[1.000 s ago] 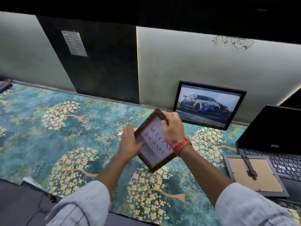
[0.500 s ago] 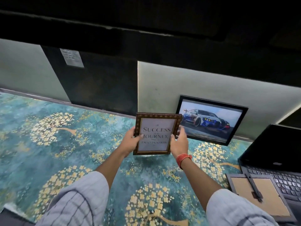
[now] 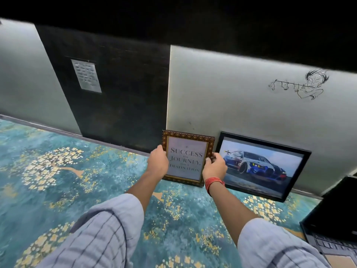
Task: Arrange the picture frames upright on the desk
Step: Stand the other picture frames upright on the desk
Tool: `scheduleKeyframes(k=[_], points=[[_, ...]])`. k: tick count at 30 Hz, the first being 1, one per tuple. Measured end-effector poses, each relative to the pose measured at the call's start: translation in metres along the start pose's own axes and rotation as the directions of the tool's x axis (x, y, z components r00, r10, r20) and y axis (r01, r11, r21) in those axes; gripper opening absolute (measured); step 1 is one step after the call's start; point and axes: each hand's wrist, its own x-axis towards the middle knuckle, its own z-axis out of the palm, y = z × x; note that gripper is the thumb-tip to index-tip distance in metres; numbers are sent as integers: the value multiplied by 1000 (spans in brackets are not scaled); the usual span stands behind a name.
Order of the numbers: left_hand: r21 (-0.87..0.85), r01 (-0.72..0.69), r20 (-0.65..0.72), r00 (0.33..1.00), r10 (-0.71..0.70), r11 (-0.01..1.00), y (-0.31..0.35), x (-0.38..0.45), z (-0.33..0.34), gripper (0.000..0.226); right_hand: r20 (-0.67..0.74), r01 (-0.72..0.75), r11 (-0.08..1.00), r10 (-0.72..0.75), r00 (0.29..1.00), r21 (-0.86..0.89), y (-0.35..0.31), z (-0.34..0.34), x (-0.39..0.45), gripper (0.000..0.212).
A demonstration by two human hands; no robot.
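Car frame (image 3: pixel 260 167) is up against the wall, and the quote frame (image 3: pixel 186 158) stands just beside it on the table (image 3: pixel 58 190). My left hand (image 3: pixel 157 164) and right hand (image 3: pixel 214 167) pinch its side edges, fingers curled; letting go comes next, I reckon.

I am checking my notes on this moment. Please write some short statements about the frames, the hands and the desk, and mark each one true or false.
1. Both hands hold the quote frame by its sides. True: left hand, right hand.
2. The quote frame lies flat on the desk cover. False: it stands upright at the wall panel.
3. The car picture frame stands to the right of the quote frame. True.
4. The car picture frame has a gold patterned border. False: its border is plain black.
5. A red band is on the left wrist. False: it is on the right wrist.
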Motion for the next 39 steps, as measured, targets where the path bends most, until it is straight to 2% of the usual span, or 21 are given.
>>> scheduleKeyframes(k=[3,6,10,13,18,21,25,31,35,38,39], points=[[-21,-24,-6,1000,23,1000,5,11,9,16,-22,-69,996,70,997,48,2,2,11,26],[-97,-50,32,998,53,994,10,14,15,24,-40,-108,989,112,993,101,3,0,18,28],[-136,-75,102,991,89,988,12,11,19,48,-11,-72,991,74,997,115,6,0,21,32],[-219,-44,150,986,78,975,11,8,21,62,51,-34,990,27,998,137,10,4,21,40],[-325,-36,115,990,78,945,-3,16,27,61,120,102,995,-103,987,13,4,5,24,45],[-335,3,152,987,51,942,0,14,25,76,166,145,988,-136,977,-48,3,9,26,47],[-371,61,216,976,22,927,5,12,21,77,190,157,980,-132,973,-126,5,13,28,51],[-324,65,294,955,35,944,-2,18,25,89,240,223,948,-168,956,-225,13,8,29,53],[-283,18,257,965,58,959,-29,30,52,77,299,212,966,-161,941,-148,13,-4,23,60],[-322,56,219,976,17,945,7,-30,22,52,319,117,992,-123,940,37,16,-27,6,64],[-337,82,247,969,4,938,16,-45,19,50,330,90,993,-111,937,76,16,-37,-1,63]])
